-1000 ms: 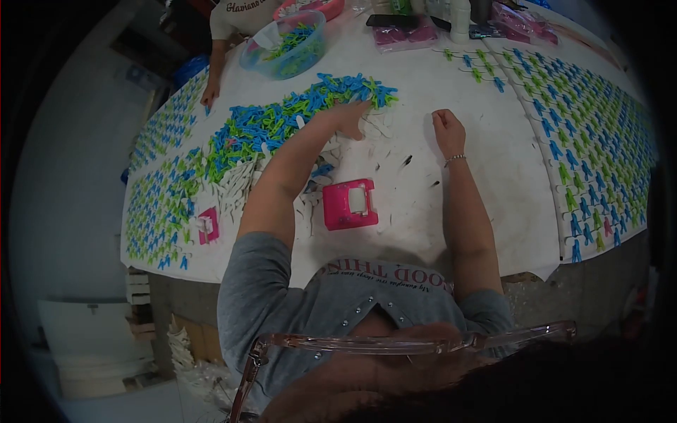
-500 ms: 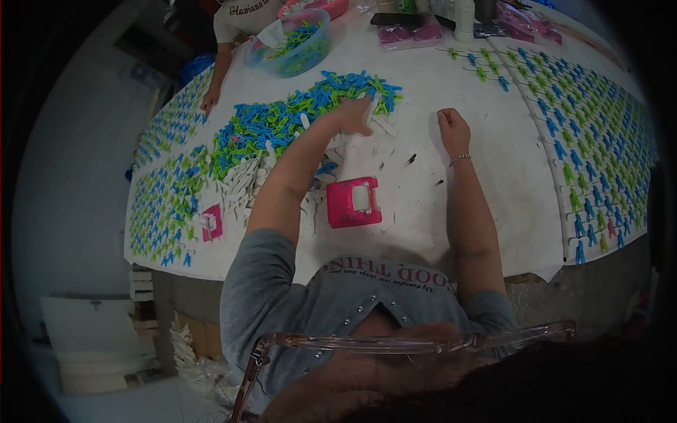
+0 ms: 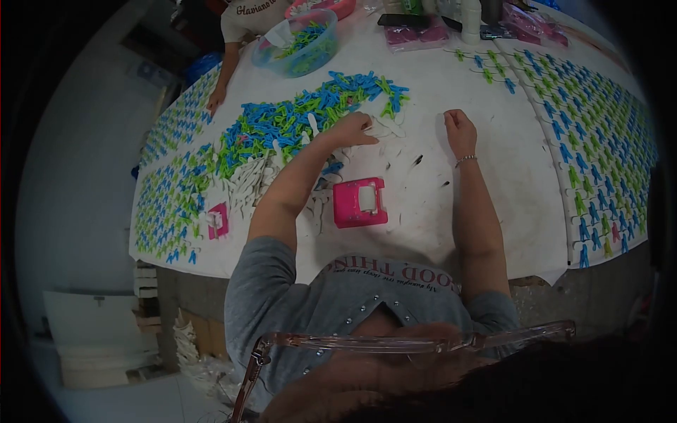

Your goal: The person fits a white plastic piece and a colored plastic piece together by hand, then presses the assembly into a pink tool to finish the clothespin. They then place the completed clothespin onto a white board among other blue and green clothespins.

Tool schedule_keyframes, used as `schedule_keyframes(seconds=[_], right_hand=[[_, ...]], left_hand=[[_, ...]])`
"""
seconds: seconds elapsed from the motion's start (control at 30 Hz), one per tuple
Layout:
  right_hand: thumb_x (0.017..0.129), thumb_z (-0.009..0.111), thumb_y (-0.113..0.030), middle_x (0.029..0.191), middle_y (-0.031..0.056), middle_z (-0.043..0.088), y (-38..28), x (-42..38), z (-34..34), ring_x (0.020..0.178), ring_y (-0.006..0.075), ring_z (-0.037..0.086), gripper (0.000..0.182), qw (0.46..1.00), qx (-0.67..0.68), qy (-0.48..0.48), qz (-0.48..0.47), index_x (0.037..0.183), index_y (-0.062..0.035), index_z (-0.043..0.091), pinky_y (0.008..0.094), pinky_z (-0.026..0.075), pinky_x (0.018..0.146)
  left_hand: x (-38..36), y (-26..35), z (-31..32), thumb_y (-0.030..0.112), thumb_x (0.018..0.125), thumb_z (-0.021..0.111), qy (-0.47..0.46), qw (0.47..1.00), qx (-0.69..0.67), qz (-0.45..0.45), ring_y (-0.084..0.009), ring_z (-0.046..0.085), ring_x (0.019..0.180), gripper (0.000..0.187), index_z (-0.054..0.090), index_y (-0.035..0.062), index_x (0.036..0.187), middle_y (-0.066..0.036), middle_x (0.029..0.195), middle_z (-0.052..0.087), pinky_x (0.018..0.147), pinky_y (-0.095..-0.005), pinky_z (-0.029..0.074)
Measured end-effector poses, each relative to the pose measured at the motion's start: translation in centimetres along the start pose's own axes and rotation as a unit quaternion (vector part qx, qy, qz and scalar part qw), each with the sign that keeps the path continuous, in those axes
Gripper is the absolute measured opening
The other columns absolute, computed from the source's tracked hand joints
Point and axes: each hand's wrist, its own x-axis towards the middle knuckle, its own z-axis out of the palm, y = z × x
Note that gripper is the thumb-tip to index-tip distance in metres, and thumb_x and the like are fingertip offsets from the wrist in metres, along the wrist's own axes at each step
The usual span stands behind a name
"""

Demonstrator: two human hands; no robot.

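My left hand (image 3: pixel 352 131) is over the near right edge of a heap of blue and green clothespins (image 3: pixel 282 118). Its fingers curl inward with the thumb stretched to the right; whatever they hold is hidden. White flat pieces (image 3: pixel 390 127) lie just right of that hand. Above the bare table to the right, my right hand (image 3: pixel 460 132) is closed in a pinch, its contents too small to make out. Nearer my body sits a pink holder (image 3: pixel 347 206) with a white block on it. More white pieces (image 3: pixel 248 182) are piled left of my left forearm.
Rows of clothespins cover the table's right part (image 3: pixel 599 141) and left part (image 3: pixel 166 204). A second pink holder (image 3: pixel 223 217) stands at left. A co-worker's hand (image 3: pixel 216 99) is by the far left rows. A blue basin (image 3: pixel 300 53) of clothespins and pink packets (image 3: pixel 416 37) stand at the back.
My left hand has drawn back from the clothespin heap toward my body, and its fingers have curled in. My right hand keeps its closed pose. The view has shifted slightly.
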Motion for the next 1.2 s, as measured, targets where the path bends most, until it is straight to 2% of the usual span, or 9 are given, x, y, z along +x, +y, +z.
schedule_keyframes(seconds=[0.13,0.27,0.33,0.43,0.63,0.77,0.87,0.93,1.2], right_hand=[[0.088,0.059,-0.026,0.071,0.0065,0.066,0.2,0.0,0.1,0.062,0.0185,0.061,0.02,1.0,0.023,0.004,0.0,0.089,-0.0078,0.066,0.0314,0.047,0.06],[0.088,0.059,-0.026,0.072,0.0066,0.066,-0.1,-0.1,-0.1,0.062,0.0184,0.06,0.019,1.0,0.012,-0.003,0.006,0.09,-0.0078,0.066,0.0314,0.047,0.061],[0.088,0.059,-0.026,0.072,0.0067,0.066,-0.2,0.0,-0.1,0.063,0.0188,0.061,0.019,1.0,0.013,-0.001,0.006,0.09,-0.0079,0.066,0.0316,0.047,0.061],[0.088,0.059,-0.026,0.073,0.0069,0.066,0.0,0.1,0.0,0.063,0.0196,0.061,0.019,1.0,0.012,0.0,0.009,0.09,-0.008,0.066,0.032,0.047,0.061],[0.088,0.058,-0.026,0.074,0.0077,0.066,-0.2,0.0,0.0,0.065,0.0208,0.062,0.02,1.0,0.008,0.0,0.006,0.091,-0.0077,0.065,0.0324,0.048,0.062],[0.089,0.058,-0.026,0.075,0.0084,0.066,0.3,0.1,0.1,0.066,0.0217,0.063,0.02,1.0,0.018,-0.002,0.004,0.091,-0.0074,0.065,0.033,0.048,0.062],[0.089,0.058,-0.027,0.076,0.0088,0.066,0.3,0.2,0.1,0.067,0.0228,0.063,0.021,1.0,0.012,-0.003,0.006,0.091,-0.0073,0.065,0.0336,0.048,0.063],[0.089,0.058,-0.027,0.076,0.0089,0.066,0.2,0.2,0.1,0.067,0.0231,0.062,0.021,1.0,0.01,-0.002,0.008,0.091,-0.0073,0.065,0.0336,0.048,0.063],[0.088,0.058,-0.027,0.073,0.0078,0.065,0.2,0.1,0.2,0.064,0.0211,0.061,0.021,1.0,0.011,-0.004,0.007,0.09,-0.0074,0.065,0.0326,0.047,0.061]], left_hand=[[-1.8,0.6,1.9,0.03,0.076,0.073,0.175,0.965,0.106,0.164,-0.031,0.051,0.078,0.035,0.053,0.0045,0.088,-0.014,0.082,0.052,0.071,-0.0391,0.042],[-3.3,2.6,3.2,0.022,0.082,0.068,0.183,0.973,-0.002,0.143,-0.031,0.053,0.082,0.025,0.052,0.0044,0.091,-0.016,0.087,0.053,0.073,-0.04,0.042],[-3.8,4.4,1.7,0.022,0.082,0.067,0.124,0.971,-0.181,-0.093,-0.0348,0.055,0.094,0.027,0.051,0.0034,0.094,-0.018,0.098,0.057,0.077,-0.0405,0.045],[-2.3,2.2,0.3,0.022,0.083,0.067,0.257,0.942,-0.215,0.03,-0.0344,0.055,0.1,0.032,0.053,0.0023,0.103,-0.02,0.107,0.056,0.082,-0.0382,0.045],[-0.2,-0.6,-0.7,0.04,0.073,0.075,0.109,0.986,0.038,-0.12,-0.0347,0.054,0.109,0.068,0.052,-0.0028,0.121,-0.023,0.123,0.052,0.089,-0.0369,0.044],[1.5,-0.8,-0.6,0.041,0.065,0.076,-0.019,0.967,-0.022,-0.253,-0.0366,0.054,0.108,0.064,0.059,0.002,0.113,-0.024,0.123,0.052,0.087,-0.0414,0.045],[1.1,-0.2,-1.2,0.037,0.065,0.075,-0.104,0.972,-0.012,-0.21,-0.0368,0.056,0.104,0.058,0.06,0.0038,0.11,-0.022,0.114,0.057,0.087,-0.0411,0.046],[-0.3,0.5,-0.4,0.029,0.066,0.073,0.018,0.996,0.083,-0.024,-0.0371,0.058,0.097,0.051,0.06,0.0052,0.109,-0.019,0.103,0.06,0.083,-0.0419,0.047],[2.6,7.4,-0.2,0.011,0.072,0.065,0.008,0.981,0.169,0.093,-0.034,0.059,0.093,0.035,0.06,0.0093,0.107,-0.013,0.095,0.059,0.077,-0.043,0.048]])
